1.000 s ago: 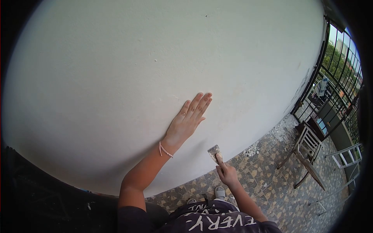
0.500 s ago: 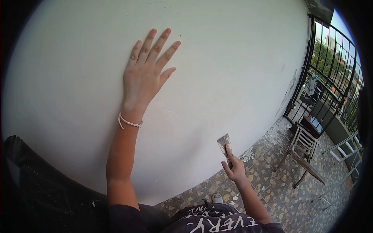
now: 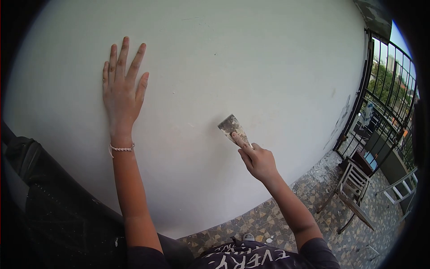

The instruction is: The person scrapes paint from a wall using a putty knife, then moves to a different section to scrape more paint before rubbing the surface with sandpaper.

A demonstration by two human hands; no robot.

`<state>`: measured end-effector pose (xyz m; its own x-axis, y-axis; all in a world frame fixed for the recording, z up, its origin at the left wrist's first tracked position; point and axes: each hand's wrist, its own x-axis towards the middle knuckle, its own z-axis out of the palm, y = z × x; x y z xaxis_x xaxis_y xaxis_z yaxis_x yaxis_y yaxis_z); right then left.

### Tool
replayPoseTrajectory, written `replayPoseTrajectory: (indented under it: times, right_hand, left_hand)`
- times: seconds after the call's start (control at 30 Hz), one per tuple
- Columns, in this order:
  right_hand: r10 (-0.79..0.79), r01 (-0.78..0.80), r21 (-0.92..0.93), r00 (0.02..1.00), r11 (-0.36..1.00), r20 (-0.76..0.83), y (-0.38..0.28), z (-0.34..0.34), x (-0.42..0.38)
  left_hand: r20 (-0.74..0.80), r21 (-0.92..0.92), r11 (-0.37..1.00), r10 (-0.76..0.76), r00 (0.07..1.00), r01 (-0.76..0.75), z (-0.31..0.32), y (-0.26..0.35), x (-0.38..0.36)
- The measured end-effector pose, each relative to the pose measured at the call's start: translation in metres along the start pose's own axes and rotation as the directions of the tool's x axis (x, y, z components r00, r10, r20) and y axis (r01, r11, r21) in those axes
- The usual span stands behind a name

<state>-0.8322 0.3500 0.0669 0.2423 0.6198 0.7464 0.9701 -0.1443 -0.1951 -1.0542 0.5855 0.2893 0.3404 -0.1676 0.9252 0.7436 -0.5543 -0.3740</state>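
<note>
My left hand [image 3: 122, 96] lies with fingers spread against the pale wall [image 3: 179, 148], a braided white bracelet [image 3: 122, 148] round its wrist. Lower and to the right, my right hand [image 3: 260, 162] grips a putty knife [image 3: 234, 127], the index finger stretched along its blade. The blade is flat, worn and stained, tilted up to the left. It is close to the wall; whether its edge touches is hard to tell. Small dark specks and faint scratches mark the plaster above and between the hands.
Dark, dust-speckled covered furniture [image 3: 58, 201] stands along the lower left. A wooden chair [image 3: 354, 188] rests on the mosaic-tiled floor [image 3: 304, 215] at right, near white flakes [image 3: 322, 172] at the wall's foot. Behind it are a black metal gate [image 3: 380, 89] and a ladder [image 3: 398, 190].
My left hand has shifted left and slightly down across the wall. The right hand has raised the putty knife up and left, from low near the floor to in front of the wall.
</note>
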Motion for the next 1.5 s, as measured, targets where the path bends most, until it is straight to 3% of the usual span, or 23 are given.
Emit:
replayPoseTrajectory:
  times: [0.27,0.43,0.63,0.7,0.9,0.97,1.1,1.17,1.27,1.37,1.43,1.47,1.5]
  right_hand:
    - [-0.206,0.205,-0.057,0.979,0.977,-0.011,-0.05,-0.01,0.125]
    - [-0.324,0.321,-0.077,0.946,0.944,-0.026,-0.075,-0.018,0.146]
    - [-0.283,0.3,-0.188,0.952,0.935,0.111,-0.024,-0.009,0.104]
    - [-0.332,0.34,-0.18,0.94,0.923,0.075,-0.033,-0.005,0.115]
    - [-0.402,0.402,-0.08,0.915,0.912,0.023,-0.102,-0.012,0.155]
    - [-0.418,0.417,-0.059,0.909,0.907,0.005,-0.101,-0.012,0.154]
    - [-0.306,0.301,-0.093,0.951,0.949,-0.039,-0.05,-0.014,0.14]
    - [-0.163,0.163,0.004,0.986,0.987,-0.048,-0.023,-0.025,0.123]
    - [-0.051,0.044,-0.058,0.992,0.997,-0.12,0.024,-0.018,0.089]
    - [0.063,-0.085,-0.136,0.986,0.987,-0.156,0.053,-0.016,0.058]
    - [0.002,-0.007,-0.098,0.998,0.995,-0.058,0.065,-0.023,0.052]
    - [-0.032,0.031,-0.078,0.999,0.996,-0.009,0.067,-0.026,0.051]
    - [-0.119,0.119,-0.105,0.993,0.987,0.005,0.067,-0.03,0.054]
  left_hand:
    - [-0.025,-0.014,0.999,-0.053,0.998,0.053,-0.001,-0.025,-0.031]
    - [-0.121,-0.102,0.991,-0.099,0.988,0.087,-0.001,-0.051,-0.049]
    - [-0.171,-0.018,0.991,-0.131,0.976,0.13,-0.001,-0.053,-0.053]
    - [-0.128,0.071,0.988,-0.127,0.984,0.137,-0.002,-0.046,-0.052]
    - [-0.098,0.029,0.99,-0.134,0.986,0.137,-0.004,-0.048,-0.055]
    - [-0.076,0.049,0.99,-0.131,0.989,0.135,-0.004,-0.047,-0.051]
    - [-0.057,0.094,0.987,-0.126,0.99,0.131,0.003,-0.03,-0.039]
    - [-0.001,0.106,0.99,-0.092,0.996,0.091,0.004,-0.012,-0.026]
    - [0.179,0.071,0.996,0.046,0.983,-0.059,0.004,0.03,-0.012]
    - [0.386,-0.137,0.945,0.327,0.863,-0.297,0.006,0.075,-0.013]
    - [0.352,-0.21,0.827,0.562,0.748,-0.522,0.014,0.102,-0.023]
    - [0.232,-0.117,0.72,0.69,0.686,-0.684,0.019,0.106,-0.027]
    - [0.204,-0.186,0.728,0.686,0.699,-0.66,0.02,0.104,-0.026]
